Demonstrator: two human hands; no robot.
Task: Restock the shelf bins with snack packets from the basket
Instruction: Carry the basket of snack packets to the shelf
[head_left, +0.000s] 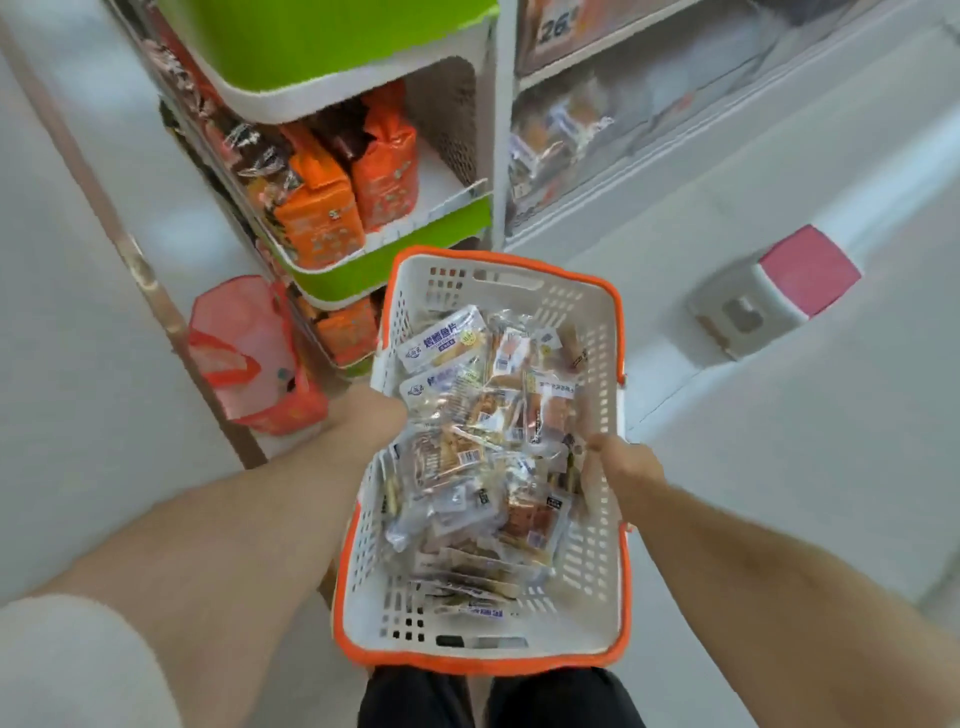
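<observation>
Left hand (371, 410) gripping the left rim of the basket (597, 561), right hand (626, 470) gripping the right rim (fingers hidden), long axis pointing toward the shelf (332, 283), snack packets (483, 441) inside, open floor (779, 467) at right.

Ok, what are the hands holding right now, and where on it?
Both hold the basket of snack packets. The left hand grips its left side rim, the right hand its right side rim, both about midway along.

The basket (597, 561) rim hides both hands' fingers; far shelf (597, 130) packets blur.
</observation>
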